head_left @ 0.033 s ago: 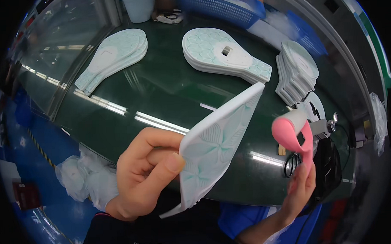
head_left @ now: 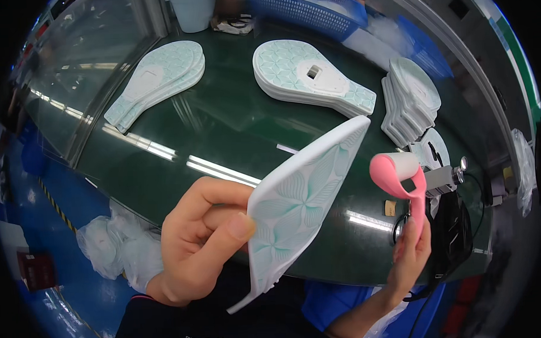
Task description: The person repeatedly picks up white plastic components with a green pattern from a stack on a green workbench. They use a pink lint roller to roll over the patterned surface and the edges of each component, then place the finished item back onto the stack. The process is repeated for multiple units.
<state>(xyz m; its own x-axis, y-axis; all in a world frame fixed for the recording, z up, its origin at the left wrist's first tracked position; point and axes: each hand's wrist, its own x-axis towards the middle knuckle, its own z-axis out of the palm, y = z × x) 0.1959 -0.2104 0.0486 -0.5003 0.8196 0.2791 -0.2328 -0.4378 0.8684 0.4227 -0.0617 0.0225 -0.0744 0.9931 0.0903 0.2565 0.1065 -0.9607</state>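
Left hand [head_left: 201, 243] pinches a white patterned insole [head_left: 301, 203] by its lower edge, thumb on the face, sole tilted up over the dark green table [head_left: 221, 129]. Right hand [head_left: 411, 253] is closed around a pink roller tool [head_left: 402, 176], held upright just right of the insole. Insole stacks [head_left: 309, 75] lie on the table beyond.

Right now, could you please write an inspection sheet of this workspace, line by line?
Surface: dark green glossy table.
Job's things: white patterned insole; pink roller.
Clutter: insole stacks at left, centre and right; blue basket; white plastic bags.
Grippers: left hand pinches the insole; right hand grips the roller handle.
Cables: black cable by the right hand.
Surroundings: blue floor.
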